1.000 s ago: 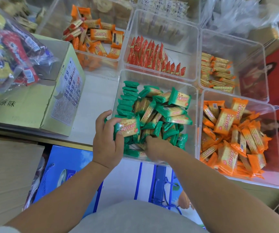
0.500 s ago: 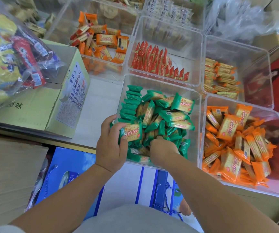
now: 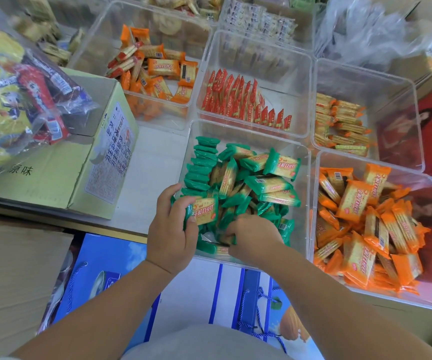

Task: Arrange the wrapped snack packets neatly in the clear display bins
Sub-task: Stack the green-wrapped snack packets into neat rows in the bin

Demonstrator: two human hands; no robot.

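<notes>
Our left hand (image 3: pixel 170 229) clasping a green packet (image 3: pixel 205 211) at the near-left corner of the clear bin (image 3: pixel 247 135), our right hand (image 3: pixel 255 236) beside it, fingers buried in the loose green heap (image 3: pixel 269 181), whether they hold anything we cannot tell, orange packets (image 3: pixel 352 201) in the neighbouring bin.

Both bare forearms reach forward — left hand (image 3: pixel 172 229) grips a green packet (image 3: pixel 205 210), right hand (image 3: pixel 253 236) curled, knuckles up, fingertips hidden.
</notes>
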